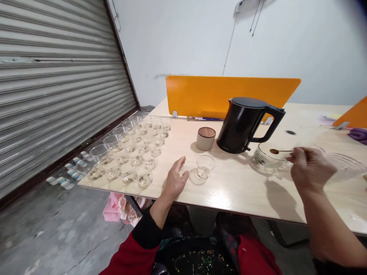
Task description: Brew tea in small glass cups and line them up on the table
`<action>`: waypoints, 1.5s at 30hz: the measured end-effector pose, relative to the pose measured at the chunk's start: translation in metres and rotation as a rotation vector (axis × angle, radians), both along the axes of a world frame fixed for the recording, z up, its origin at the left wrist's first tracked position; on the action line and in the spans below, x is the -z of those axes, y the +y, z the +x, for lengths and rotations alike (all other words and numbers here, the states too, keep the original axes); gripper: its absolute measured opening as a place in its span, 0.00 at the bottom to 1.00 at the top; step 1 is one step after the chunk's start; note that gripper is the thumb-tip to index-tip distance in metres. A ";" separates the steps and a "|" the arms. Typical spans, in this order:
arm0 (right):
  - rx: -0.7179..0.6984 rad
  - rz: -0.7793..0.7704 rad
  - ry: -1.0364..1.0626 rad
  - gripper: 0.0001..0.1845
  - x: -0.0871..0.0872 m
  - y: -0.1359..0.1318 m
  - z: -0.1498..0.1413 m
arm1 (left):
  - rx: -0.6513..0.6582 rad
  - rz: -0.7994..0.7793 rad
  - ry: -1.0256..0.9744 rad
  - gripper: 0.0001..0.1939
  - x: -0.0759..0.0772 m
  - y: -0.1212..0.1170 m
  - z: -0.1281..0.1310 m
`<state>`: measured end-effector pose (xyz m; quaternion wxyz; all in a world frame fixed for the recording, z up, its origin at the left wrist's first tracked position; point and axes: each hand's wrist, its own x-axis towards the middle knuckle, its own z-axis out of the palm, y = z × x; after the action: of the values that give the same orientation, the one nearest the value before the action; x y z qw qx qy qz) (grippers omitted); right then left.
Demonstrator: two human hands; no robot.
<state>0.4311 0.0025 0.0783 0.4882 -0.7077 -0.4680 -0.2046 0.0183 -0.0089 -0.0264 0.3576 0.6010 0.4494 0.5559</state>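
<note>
My right hand [309, 168] is closed around the thin handle of a small brown spoon [274, 151]. The spoon's bowl hovers over a ribbed glass bowl [265, 157]; whether it touches anything inside I cannot tell. My left hand [175, 179] rests near the table's front edge with its fingers stretched out, holding nothing. Just right of it stands a small clear cup [205, 168] with a few dark bits at its bottom. Behind that cup is a grey canister with a wooden lid [206, 138], and beside it a black electric kettle [243, 124], handle to the right.
Rows of clear cups [143, 179] with dark bits inside cover the table's left end. An orange divider [229, 95] stands at the back. Several small white bottles [64, 182] are on the floor at left. A purple cloth [358, 134] lies far right.
</note>
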 end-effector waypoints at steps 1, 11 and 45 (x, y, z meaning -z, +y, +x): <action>-0.017 -0.056 0.019 0.13 0.005 0.006 0.006 | -0.007 0.010 0.037 0.32 0.001 0.000 0.000; -0.075 -0.183 0.051 0.16 0.018 0.003 0.019 | -0.018 0.058 0.148 0.26 0.002 0.000 0.000; -0.569 -0.913 -0.529 0.52 0.081 -0.038 -0.167 | 0.036 -0.058 1.095 0.50 -0.027 -0.026 0.025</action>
<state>0.2636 -0.0351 -0.0027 0.0373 -0.6179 -0.7852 -0.0135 0.0429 -0.0347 0.0007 0.0972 0.8001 0.5745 0.1428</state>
